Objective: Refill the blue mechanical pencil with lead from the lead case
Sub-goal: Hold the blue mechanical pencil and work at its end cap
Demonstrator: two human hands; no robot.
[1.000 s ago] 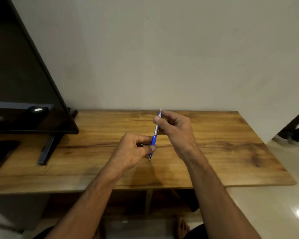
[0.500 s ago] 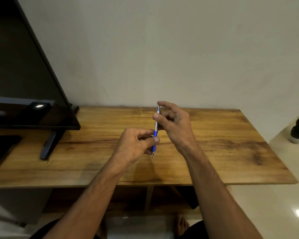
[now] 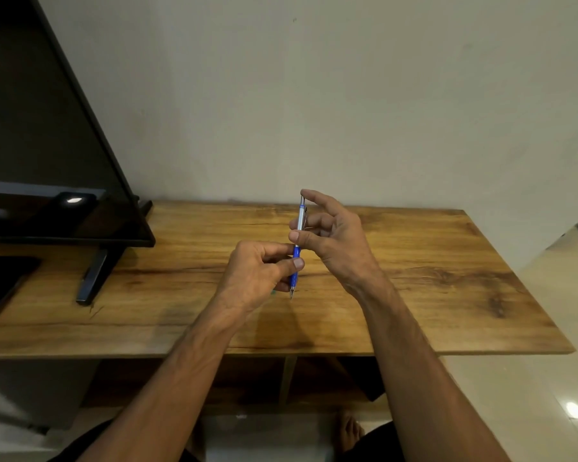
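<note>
A pale plaster wall (image 3: 314, 95) is filling the upper half of the view. Below it, a wooden table (image 3: 431, 295) with a dark-grained top is stretching across the frame. A black television (image 3: 47, 145) is standing on the table's left end, leaning on its slanted stand leg (image 3: 92, 278), and a dark flat object (image 3: 0, 278), too cut off to identify, is lying at the left edge.

Both bare forearms are reaching in over the table's near edge. The right hand (image 3: 334, 238) is pinching the silver upper barrel with its thumb and a curled finger, and its index fingertip is resting at the top end. The left hand (image 3: 254, 281) is gripping the blue lower section between thumb and forefinger. The blue mechanical pencil (image 3: 297, 248) is standing nearly upright between the hands, above the tabletop, tip pointing down.
</note>
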